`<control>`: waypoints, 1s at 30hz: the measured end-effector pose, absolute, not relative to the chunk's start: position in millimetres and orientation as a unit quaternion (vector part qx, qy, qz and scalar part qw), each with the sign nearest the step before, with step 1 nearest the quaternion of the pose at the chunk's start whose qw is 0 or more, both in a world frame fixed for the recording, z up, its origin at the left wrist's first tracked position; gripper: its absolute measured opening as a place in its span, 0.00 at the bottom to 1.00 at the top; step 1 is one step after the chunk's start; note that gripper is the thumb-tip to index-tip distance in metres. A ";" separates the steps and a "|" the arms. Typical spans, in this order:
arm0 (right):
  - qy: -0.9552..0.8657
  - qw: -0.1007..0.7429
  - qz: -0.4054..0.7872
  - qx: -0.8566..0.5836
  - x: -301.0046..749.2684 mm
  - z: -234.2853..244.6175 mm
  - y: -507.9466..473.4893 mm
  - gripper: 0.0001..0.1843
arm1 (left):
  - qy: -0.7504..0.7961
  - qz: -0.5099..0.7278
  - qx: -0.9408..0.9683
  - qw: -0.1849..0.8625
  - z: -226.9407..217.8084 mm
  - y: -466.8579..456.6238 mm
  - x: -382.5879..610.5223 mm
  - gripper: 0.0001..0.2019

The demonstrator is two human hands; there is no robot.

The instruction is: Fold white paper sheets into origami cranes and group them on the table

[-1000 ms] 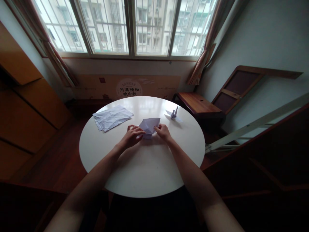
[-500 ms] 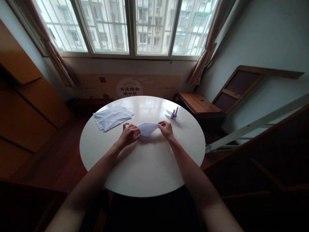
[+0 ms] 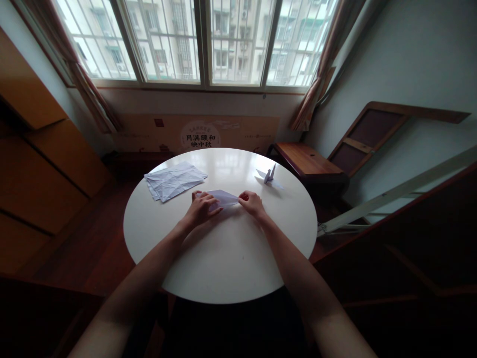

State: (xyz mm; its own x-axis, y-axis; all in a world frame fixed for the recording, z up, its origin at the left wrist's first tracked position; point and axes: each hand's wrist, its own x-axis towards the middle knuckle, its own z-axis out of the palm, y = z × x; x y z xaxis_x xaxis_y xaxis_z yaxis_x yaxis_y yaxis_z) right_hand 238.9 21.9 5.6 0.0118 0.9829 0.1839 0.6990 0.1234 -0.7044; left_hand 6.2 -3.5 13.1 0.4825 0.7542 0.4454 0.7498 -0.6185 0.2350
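Observation:
A folded sheet of white paper (image 3: 226, 198), pointed at its right end, lies low over the middle of the round white table (image 3: 223, 263). My left hand (image 3: 203, 209) is on the paper's left part, fingers bent over it and thumb along the near edge; that end is partly covered. With thumb and fingers pinched together, my right hand (image 3: 251, 202) grips the right tip. Beyond my right hand stands a folded paper crane (image 3: 269, 175), touched by neither hand.
Creased white sheets (image 3: 175, 181) lie in a loose stack at the table's far left. A wooden bench (image 3: 307, 159) stands behind the table on the right. Orange-brown cabinets (image 3: 55, 174) line the left side, and a barred window (image 3: 234, 44) is ahead.
My right hand has come slightly left and down with the paper's tip. The folded paper now lies flatter and shows narrower, and my left thumb has stretched out along its near edge.

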 end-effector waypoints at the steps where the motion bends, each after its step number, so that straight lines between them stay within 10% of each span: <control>1: -0.678 0.342 0.209 -0.616 239.2 4.7 22.5 0.05 | 0.437 0.261 0.861 0.005 12.2 -2.5 5.9 0.11; 30: -0.780 0.312 0.146 -0.523 232.9 -9.1 23.6 0.06 | 0.449 0.250 0.857 0.030 6.0 -1.1 2.8 0.06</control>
State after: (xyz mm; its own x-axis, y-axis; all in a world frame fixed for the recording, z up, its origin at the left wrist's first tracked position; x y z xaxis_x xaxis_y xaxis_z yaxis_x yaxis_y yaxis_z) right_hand 232.9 23.6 -9.1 -0.2593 0.9065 0.3331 0.7242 0.4107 -0.5539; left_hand 2.8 -1.1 6.0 0.4709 0.7852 0.4021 0.7556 -0.5942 0.2756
